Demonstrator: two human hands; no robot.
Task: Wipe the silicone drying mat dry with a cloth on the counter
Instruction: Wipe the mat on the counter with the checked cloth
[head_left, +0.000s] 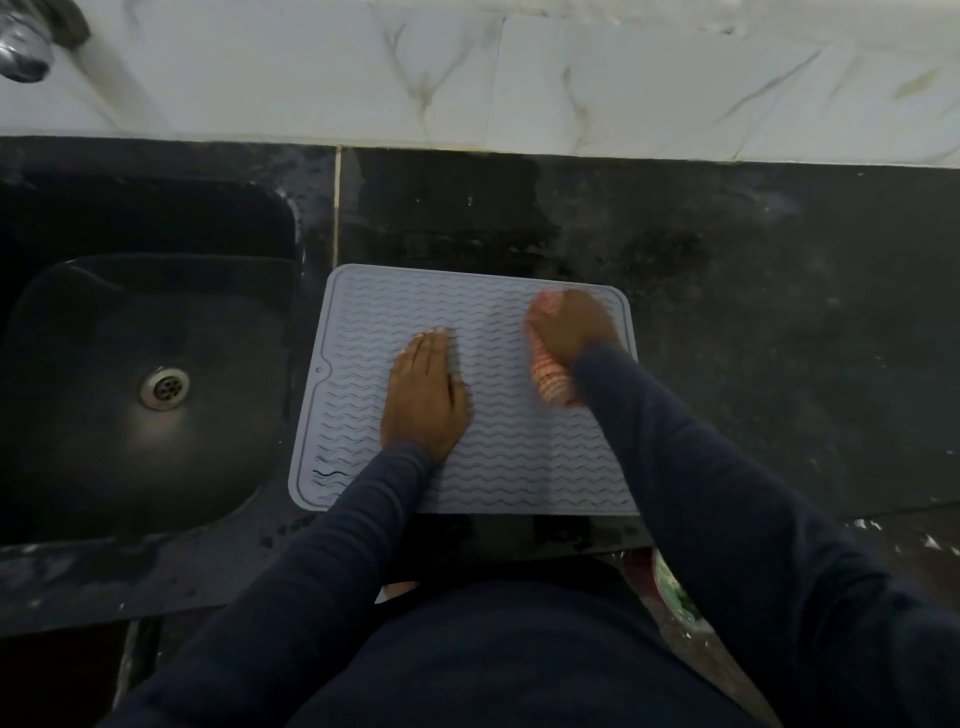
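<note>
Lying flat on dark bench (727, 312), grey silicone mat (509, 457) sits just right of sink (104, 415). Left hand (423, 397) pressed palm-down on mat's middle, fingers (434, 345) straight, holding nothing. Right hand (569, 325) at mat's far right corner, curled tight round bunched pinkish cloth (548, 382), a bit blurred.

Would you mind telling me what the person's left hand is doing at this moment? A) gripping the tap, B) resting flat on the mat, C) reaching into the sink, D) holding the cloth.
B: the left hand lies open, palm down, on the grey drying mat, while the right hand clutches the pink cloth near the mat's far right corner.
</note>
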